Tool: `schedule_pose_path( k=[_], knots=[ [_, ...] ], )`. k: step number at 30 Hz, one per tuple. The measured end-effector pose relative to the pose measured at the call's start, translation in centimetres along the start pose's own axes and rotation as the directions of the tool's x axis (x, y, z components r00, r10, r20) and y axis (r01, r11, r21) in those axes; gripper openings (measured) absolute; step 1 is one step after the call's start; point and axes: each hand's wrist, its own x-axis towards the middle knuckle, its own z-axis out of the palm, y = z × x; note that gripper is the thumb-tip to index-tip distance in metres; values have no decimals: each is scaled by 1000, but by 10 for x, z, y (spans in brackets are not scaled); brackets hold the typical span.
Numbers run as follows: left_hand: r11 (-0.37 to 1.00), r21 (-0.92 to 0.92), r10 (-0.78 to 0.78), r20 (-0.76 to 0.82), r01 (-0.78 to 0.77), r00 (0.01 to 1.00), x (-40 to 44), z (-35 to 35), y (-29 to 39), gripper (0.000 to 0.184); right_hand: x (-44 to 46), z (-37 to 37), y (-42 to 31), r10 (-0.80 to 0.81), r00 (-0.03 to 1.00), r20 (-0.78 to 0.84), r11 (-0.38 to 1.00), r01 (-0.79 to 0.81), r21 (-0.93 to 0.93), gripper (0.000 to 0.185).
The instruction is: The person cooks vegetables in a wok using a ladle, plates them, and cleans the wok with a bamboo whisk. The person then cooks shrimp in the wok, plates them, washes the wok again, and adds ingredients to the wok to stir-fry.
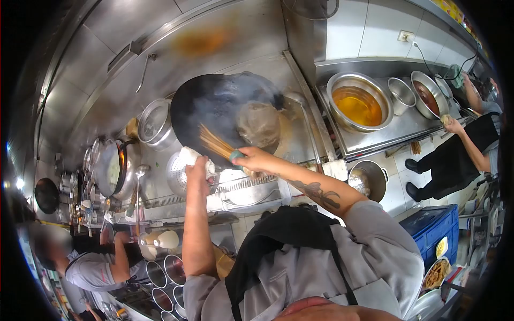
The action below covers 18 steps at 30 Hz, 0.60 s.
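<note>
A large black wok (198, 101) stands tilted on the steel range, with steam over it. Cloudy brown liquid (258, 124) shows at its right side. My right hand (252, 159) is closed around the green-wrapped end of a bamboo wok brush (217, 140), whose splayed bristles are over the wok. My left hand (198, 175) grips a folded white cloth (193, 157) at the wok's near edge; whether a wok handle lies under the cloth is hidden. Beside this hand is a perforated strainer (175, 174).
A steel pot (155, 125) stands left of the wok. On the right counter are a basin of amber liquid (357, 106) and a steel cup (401, 96). One co-worker (101, 267) stands at left, another (476, 144) at right. A blue crate (428, 230) sits behind my right side.
</note>
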Motion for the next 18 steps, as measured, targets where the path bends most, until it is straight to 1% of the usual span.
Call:
schedule_pose_path(
  k=[2,3,5,6,9,11,12,13,15,16,17,18],
  knots=[
    [997,-35,63,-17,-64,998,1,3,3,18,6,2,-9,-64,997,34,997,66,-31,44],
    [994,-53,93,-27,-95,995,2,6,5,14,9,1,-14,-35,999,29,999,35,-20,44],
    [991,-17,131,-40,-132,991,0,10,10,15,8,-1,-38,25,999,22,1000,-25,2,45],
    [989,1,149,-47,-149,988,-1,12,13,16,25,-1,-28,-27,1000,-6,1000,27,-16,43],
    [980,25,200,-27,-199,979,-9,18,19,23,29,-23,-65,5,998,-58,991,-12,-130,42],
    [962,4,273,-13,-273,962,-7,22,19,23,79,-44,-47,-34,997,-74,995,27,-95,44],
    [951,-9,309,-10,-309,951,-6,23,20,24,88,-60,-52,-20,998,-55,999,19,-27,44],
    [899,28,438,-20,-437,899,-7,27,20,26,91,-76,-58,-9,999,-33,999,10,39,44],
    [739,110,671,-29,-665,741,-10,36,22,30,87,-99,-71,-1,998,-61,973,15,231,41],
    [749,148,648,39,-646,761,11,30,15,36,90,-104,-81,105,988,-112,977,-82,196,41],
    [750,82,650,90,-656,755,-7,36,27,38,89,-107,-92,205,964,-172,971,-178,162,41],
    [732,126,666,77,-670,742,-3,38,26,39,81,-113,-98,178,974,-137,976,-157,151,42]
  ],
)
